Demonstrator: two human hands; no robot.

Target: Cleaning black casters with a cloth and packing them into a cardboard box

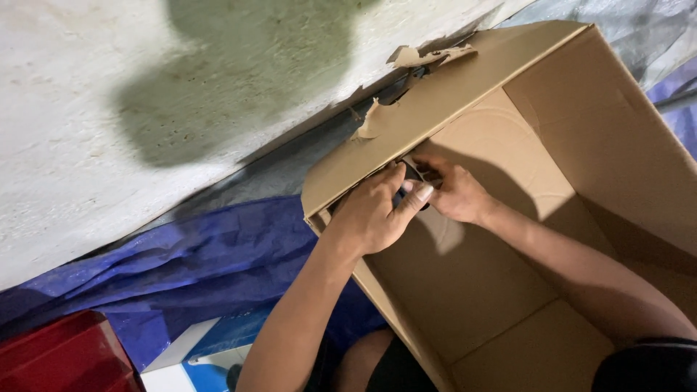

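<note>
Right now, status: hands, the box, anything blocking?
Left hand and right hand together on a small dark object, inside the open cardboard box. Flap overhangs them. Torn top edge.

Blue tarpaulin [181,268] over the floor, bearing an open cardboard box [552,218] and a red container [62,356].
</note>
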